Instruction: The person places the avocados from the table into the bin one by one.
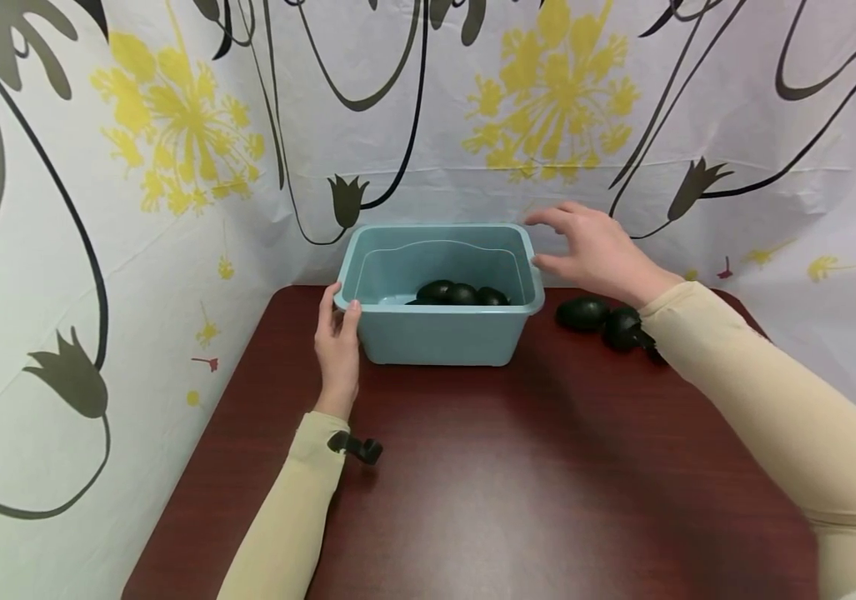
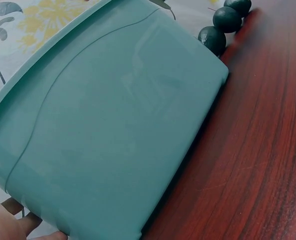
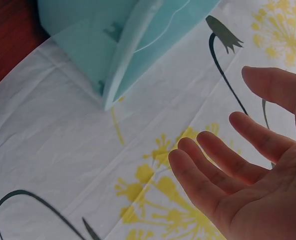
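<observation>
A light blue plastic tub (image 1: 443, 333) stands at the back of the table, with three dark green avocados (image 1: 461, 293) lying in it. My left hand (image 1: 337, 333) touches the tub's front left corner, thumb against the wall just under the rim; in the left wrist view the tub's wall (image 2: 113, 125) fills the frame. My right hand (image 1: 593, 250) hovers open beside the tub's right rim, fingers spread, holding nothing; the right wrist view shows its bare palm (image 3: 237, 170) and the tub's corner (image 3: 138, 30). More avocados (image 1: 581, 313) (image 2: 212, 39) lie on the table right of the tub, under my right forearm.
The table (image 1: 510, 483) is dark red wood. A white sheet with yellow flowers (image 1: 548, 92) hangs close behind and on both sides. A small black clip (image 1: 356, 448) sits at my left wrist.
</observation>
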Action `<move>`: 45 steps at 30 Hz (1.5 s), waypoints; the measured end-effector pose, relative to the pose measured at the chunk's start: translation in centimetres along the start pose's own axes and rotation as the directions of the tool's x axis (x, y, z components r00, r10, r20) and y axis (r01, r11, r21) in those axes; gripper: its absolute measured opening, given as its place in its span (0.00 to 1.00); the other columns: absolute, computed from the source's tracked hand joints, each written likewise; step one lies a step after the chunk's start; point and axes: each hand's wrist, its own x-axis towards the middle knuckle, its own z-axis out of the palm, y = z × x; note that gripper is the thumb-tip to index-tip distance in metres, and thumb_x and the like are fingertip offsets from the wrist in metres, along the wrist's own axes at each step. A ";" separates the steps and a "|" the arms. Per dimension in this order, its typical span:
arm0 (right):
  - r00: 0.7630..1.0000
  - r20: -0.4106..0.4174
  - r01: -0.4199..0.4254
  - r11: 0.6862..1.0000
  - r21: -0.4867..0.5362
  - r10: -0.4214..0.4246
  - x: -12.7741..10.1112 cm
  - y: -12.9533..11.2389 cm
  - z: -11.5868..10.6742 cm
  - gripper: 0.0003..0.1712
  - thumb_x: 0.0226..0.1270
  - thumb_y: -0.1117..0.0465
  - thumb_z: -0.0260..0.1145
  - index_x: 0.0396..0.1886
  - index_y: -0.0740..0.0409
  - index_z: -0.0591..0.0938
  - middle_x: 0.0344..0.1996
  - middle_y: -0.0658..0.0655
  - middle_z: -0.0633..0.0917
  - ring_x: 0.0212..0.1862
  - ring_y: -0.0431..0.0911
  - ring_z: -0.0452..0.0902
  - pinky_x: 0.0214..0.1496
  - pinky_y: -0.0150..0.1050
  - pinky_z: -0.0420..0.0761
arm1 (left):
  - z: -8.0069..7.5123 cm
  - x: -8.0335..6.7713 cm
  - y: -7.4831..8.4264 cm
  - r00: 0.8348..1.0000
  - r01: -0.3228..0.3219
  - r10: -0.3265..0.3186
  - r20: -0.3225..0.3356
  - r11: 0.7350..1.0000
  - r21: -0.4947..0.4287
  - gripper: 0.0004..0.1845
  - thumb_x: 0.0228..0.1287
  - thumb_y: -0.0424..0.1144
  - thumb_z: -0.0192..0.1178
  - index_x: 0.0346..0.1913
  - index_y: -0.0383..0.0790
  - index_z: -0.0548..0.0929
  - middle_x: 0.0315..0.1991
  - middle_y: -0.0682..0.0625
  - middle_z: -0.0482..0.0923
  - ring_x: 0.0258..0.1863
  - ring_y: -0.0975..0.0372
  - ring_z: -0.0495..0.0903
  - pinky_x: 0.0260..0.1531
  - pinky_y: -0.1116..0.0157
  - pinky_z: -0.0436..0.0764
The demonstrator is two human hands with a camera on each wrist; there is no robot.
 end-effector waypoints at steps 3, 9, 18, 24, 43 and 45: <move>1.000 -0.009 -0.012 1.000 -0.002 0.012 -0.7 0.5 -0.2 0.30 0.69 0.53 0.69 0.70 0.50 0.74 0.63 0.61 0.75 0.56 0.58 0.74 0.53 0.60 0.73 | 0.0 0.0 0.0 1.000 -0.003 0.003 0.001 1.000 0.000 0.28 0.74 0.51 0.59 0.74 0.53 0.69 0.64 0.47 0.73 0.61 0.54 0.72 0.60 0.51 0.72; 0.999 -0.031 -0.040 0.999 -0.003 0.040 -2.0 1.9 -0.5 0.31 0.70 0.51 0.68 0.70 0.50 0.74 0.64 0.61 0.74 0.56 0.57 0.74 0.52 0.60 0.73 | -0.1 -0.1 -0.1 1.000 -0.007 0.007 0.000 1.000 -0.008 0.28 0.74 0.49 0.59 0.74 0.52 0.68 0.66 0.42 0.72 0.61 0.52 0.72 0.60 0.47 0.71; 0.995 -0.041 -0.096 0.995 -0.012 0.096 -3.8 4.1 -0.2 0.31 0.71 0.50 0.66 0.70 0.53 0.74 0.60 0.64 0.76 0.54 0.59 0.75 0.50 0.61 0.74 | -0.1 0.0 0.1 1.000 -0.018 0.018 0.001 1.000 0.010 0.28 0.74 0.50 0.59 0.74 0.53 0.68 0.66 0.46 0.72 0.61 0.55 0.72 0.61 0.51 0.72; 0.992 -0.033 -0.122 0.992 -0.034 0.121 -5.3 5.9 0.7 0.31 0.70 0.50 0.67 0.69 0.55 0.74 0.55 0.65 0.76 0.50 0.60 0.75 0.45 0.60 0.74 | -0.1 -0.1 0.0 1.000 -0.013 0.013 0.008 1.000 0.000 0.29 0.74 0.51 0.59 0.74 0.53 0.68 0.64 0.45 0.73 0.60 0.58 0.73 0.59 0.52 0.72; 0.950 0.071 -0.301 0.952 -0.050 0.304 -9.1 12.2 3.5 0.35 0.70 0.49 0.67 0.70 0.60 0.71 0.65 0.74 0.69 0.60 0.72 0.67 0.52 0.69 0.68 | -0.1 -0.2 -0.2 1.000 -0.011 0.011 0.005 1.000 0.011 0.30 0.74 0.51 0.59 0.75 0.54 0.67 0.63 0.45 0.74 0.59 0.58 0.72 0.59 0.52 0.71; 0.947 0.076 -0.310 0.949 -0.052 0.313 -9.4 12.9 3.7 0.35 0.70 0.50 0.68 0.70 0.62 0.71 0.64 0.75 0.69 0.60 0.73 0.66 0.53 0.70 0.68 | -0.1 -0.3 -0.1 1.000 -0.012 0.012 0.003 1.000 0.014 0.30 0.74 0.51 0.59 0.75 0.54 0.67 0.62 0.46 0.74 0.59 0.58 0.73 0.59 0.52 0.71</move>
